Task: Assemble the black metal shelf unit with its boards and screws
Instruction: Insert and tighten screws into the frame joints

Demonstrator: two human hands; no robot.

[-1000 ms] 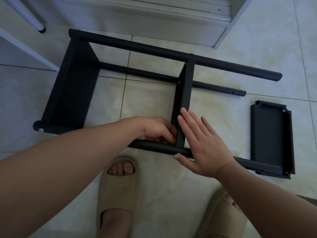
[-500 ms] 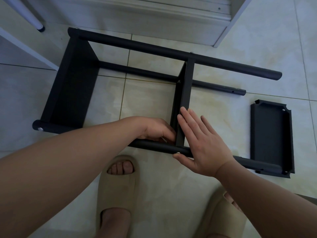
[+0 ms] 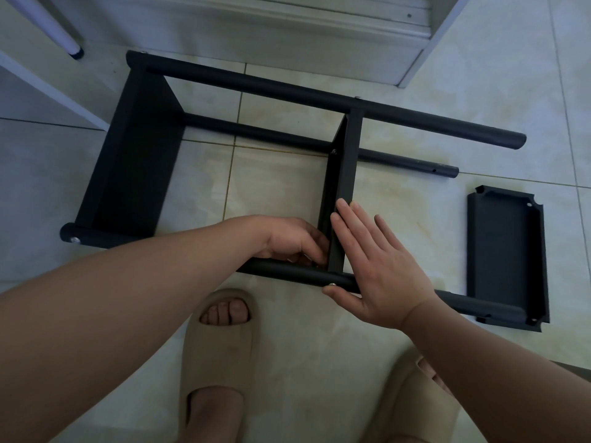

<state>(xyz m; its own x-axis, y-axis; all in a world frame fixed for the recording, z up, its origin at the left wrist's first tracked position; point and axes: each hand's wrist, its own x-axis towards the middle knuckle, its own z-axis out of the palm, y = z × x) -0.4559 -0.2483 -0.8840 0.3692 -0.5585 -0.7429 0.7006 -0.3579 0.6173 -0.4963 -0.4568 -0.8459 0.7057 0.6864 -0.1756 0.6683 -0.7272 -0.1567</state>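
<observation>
Your right hand at frame centre, fingers straight, together, flat against the middle board, your left hand curled at its corner, grip hidden

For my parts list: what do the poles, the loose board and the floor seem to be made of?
The poles look like metal tube with a matte black coat: round, with small drilled holes. The loose board seems to be thin sheet metal in the same matte black: folded rim, notched corners. The floor is probably glazed tile: pale, slightly shiny, with grout lines.
</observation>
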